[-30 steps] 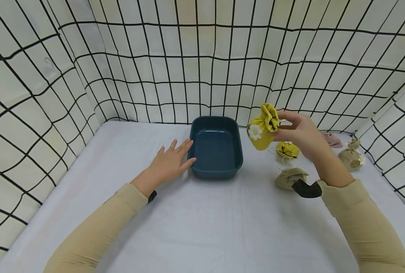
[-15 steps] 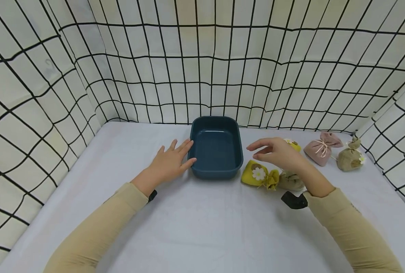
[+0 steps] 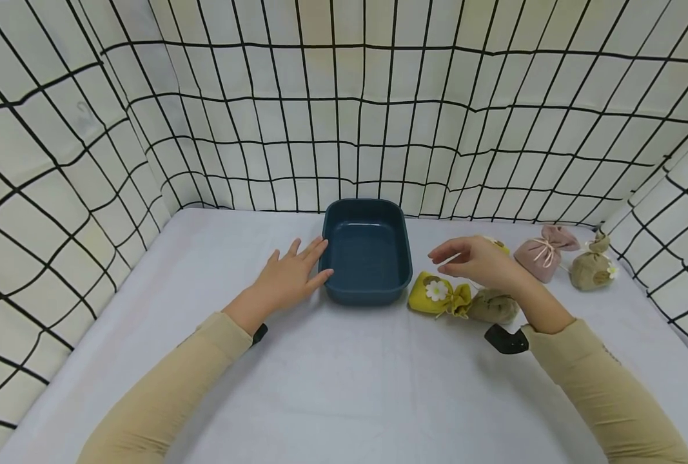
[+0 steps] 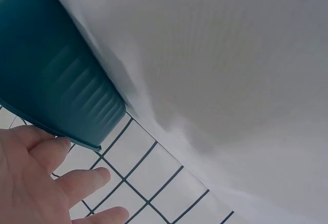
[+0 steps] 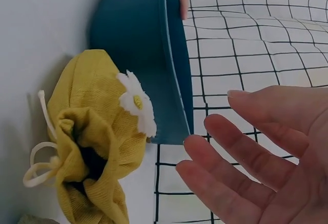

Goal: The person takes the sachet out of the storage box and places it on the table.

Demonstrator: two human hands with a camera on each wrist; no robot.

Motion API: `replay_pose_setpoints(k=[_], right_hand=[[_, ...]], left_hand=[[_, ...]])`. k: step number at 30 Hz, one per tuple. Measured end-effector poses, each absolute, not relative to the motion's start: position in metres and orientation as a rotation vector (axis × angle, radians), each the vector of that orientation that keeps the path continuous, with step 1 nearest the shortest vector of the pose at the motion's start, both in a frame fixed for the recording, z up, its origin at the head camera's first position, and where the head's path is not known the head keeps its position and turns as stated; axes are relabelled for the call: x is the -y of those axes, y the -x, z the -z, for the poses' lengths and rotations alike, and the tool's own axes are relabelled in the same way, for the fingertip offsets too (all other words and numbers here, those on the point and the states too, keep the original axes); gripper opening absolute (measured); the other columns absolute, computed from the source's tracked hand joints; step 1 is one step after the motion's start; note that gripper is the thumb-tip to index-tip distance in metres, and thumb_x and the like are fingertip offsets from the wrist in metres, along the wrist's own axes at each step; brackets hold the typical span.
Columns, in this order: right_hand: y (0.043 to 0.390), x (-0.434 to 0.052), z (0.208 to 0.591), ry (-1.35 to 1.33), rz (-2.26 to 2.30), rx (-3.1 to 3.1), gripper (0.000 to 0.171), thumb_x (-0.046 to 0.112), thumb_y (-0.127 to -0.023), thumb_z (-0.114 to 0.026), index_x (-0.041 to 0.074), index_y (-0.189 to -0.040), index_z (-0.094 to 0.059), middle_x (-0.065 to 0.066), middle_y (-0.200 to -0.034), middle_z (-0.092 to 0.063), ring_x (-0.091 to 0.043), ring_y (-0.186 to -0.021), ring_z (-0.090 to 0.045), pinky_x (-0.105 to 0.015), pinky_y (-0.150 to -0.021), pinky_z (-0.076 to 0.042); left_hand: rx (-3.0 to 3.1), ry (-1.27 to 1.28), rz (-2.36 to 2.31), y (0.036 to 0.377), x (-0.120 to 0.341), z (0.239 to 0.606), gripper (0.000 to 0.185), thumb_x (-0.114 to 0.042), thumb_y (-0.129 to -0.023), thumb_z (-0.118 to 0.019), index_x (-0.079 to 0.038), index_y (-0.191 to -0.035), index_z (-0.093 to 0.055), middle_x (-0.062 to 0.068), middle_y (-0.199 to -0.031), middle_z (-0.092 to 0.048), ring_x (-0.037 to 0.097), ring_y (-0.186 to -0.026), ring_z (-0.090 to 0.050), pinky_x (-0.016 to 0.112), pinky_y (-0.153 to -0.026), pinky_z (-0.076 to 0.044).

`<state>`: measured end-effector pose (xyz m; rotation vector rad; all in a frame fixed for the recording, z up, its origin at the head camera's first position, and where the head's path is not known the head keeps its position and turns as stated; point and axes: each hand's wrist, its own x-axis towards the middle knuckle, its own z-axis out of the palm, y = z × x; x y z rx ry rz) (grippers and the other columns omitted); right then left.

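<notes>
A dark blue plastic basin (image 3: 367, 296) stands on the white-covered table in the head view, with nothing inside. My left hand (image 3: 288, 280) rests its spread fingers on the basin's left rim; the left wrist view shows the fingertips (image 4: 61, 143) at that edge. To the right of the basin lies a yellow drawstring pouch (image 3: 422, 301) with a white flower, its gathered neck turned toward the right. Above and just behind it hovers my right hand (image 3: 483, 263), fingers loosely bent and holding nothing. In the right wrist view the pouch (image 5: 102, 90) is apart from those fingers.
A beige pouch (image 3: 494, 307) lies against the yellow one's neck. Another yellow pouch (image 3: 501, 245) is mostly hidden behind my right hand. Farther right sit a pink pouch (image 3: 538, 259) and a second beige pouch (image 3: 590, 270). Black grid-patterned fabric walls (image 3: 355, 116) enclose the table.
A second ago my right hand held the flowered yellow pouch in the air. It was set down beside the basin and let go; the hand then shifted slightly right. The left hand stayed put.
</notes>
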<state>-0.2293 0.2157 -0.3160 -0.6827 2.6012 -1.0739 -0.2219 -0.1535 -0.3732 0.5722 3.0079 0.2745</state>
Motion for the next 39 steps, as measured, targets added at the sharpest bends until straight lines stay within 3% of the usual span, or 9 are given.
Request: replay_pose_setpoints(k=[15, 25, 34, 39], right_hand=[[0.233, -0.224, 0.328, 0.72, 0.939, -2.61, 0.033, 0.007, -0.098, -0.069, -0.003, -0.129, -0.067, -0.023, -0.122, -0.068, -0.03, -0.105, -0.067, -0.039, -0.085, -0.056], [0.229, -0.215, 0.332, 0.632, 0.664, -2.668, 0.056, 0.023, -0.095, -0.077, 0.001, -0.142, -0.057, -0.024, -0.134, -0.062, -0.04, -0.12, -0.061, -0.055, -0.098, -0.051], [0.225, -0.209, 0.336, 0.641, 0.56, -2.677, 0.067, 0.027, -0.089, -0.083, 0.002, -0.145, -0.055, -0.023, -0.135, -0.061, -0.04, -0.124, -0.058, -0.057, -0.102, -0.047], [0.225, -0.203, 0.34, 0.617, 0.466, -2.68, 0.072, 0.027, -0.086, -0.086, 0.003, -0.145, -0.054, -0.02, -0.13, -0.064, -0.036, -0.117, -0.061, -0.055, -0.1, -0.048]], left_hand=[[-3.002, -0.565, -0.277, 0.219, 0.152, 0.37, 0.073, -0.054, -0.108, -0.041, -0.015, -0.166, -0.02, 0.004, -0.17, -0.019, 0.044, -0.153, -0.018, 0.072, -0.115, -0.018], [-3.001, -0.564, -0.268, 0.219, 0.151, 0.371, 0.074, -0.054, -0.108, -0.041, -0.015, -0.166, -0.019, 0.004, -0.17, -0.019, 0.044, -0.152, -0.018, 0.072, -0.114, -0.019], [-3.001, -0.564, -0.261, 0.219, 0.15, 0.37, 0.074, -0.054, -0.108, -0.041, -0.014, -0.166, -0.019, 0.004, -0.17, -0.018, 0.044, -0.153, -0.018, 0.071, -0.114, -0.019], [-2.999, -0.561, -0.263, 0.219, 0.15, 0.37, 0.074, -0.054, -0.108, -0.041, -0.014, -0.166, -0.019, 0.005, -0.17, -0.018, 0.043, -0.153, -0.017, 0.072, -0.114, -0.019]])
